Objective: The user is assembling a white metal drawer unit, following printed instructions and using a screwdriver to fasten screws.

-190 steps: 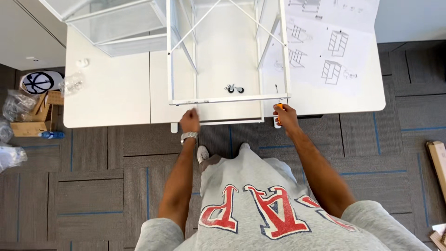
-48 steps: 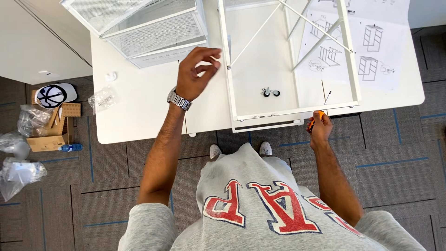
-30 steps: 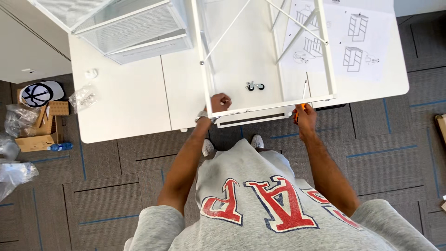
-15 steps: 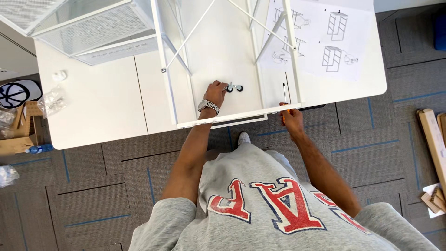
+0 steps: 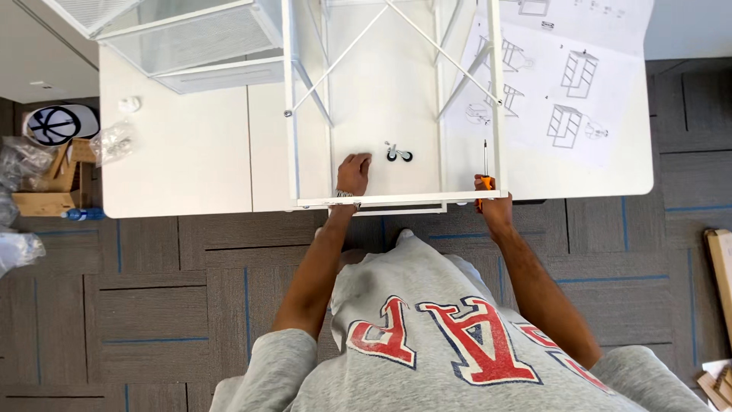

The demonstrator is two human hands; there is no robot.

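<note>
A white metal frame (image 5: 396, 201) lies on the white table (image 5: 191, 152), its near bar at the table's front edge. My left hand (image 5: 353, 172) rests on the tabletop inside the frame, fingers curled, just left of a small black caster wheel (image 5: 398, 155) and not touching it. My right hand (image 5: 488, 200) grips an orange-handled screwdriver (image 5: 484, 169) at the frame's near right corner, the shaft pointing away from me along the right rail.
A sheet of assembly diagrams (image 5: 564, 91) lies on the table at right. White mesh drawers (image 5: 191, 38) stand at the back left. Plastic bags (image 5: 110, 141), a cardboard box (image 5: 46, 183) and a cap (image 5: 53, 123) sit at left. Wooden pieces (image 5: 720, 267) lie on the carpet at right.
My left hand came down from the frame's left rail to the front bar, then reached inside the frame beside the caster. My right hand stays on the screwdriver at the corner.
</note>
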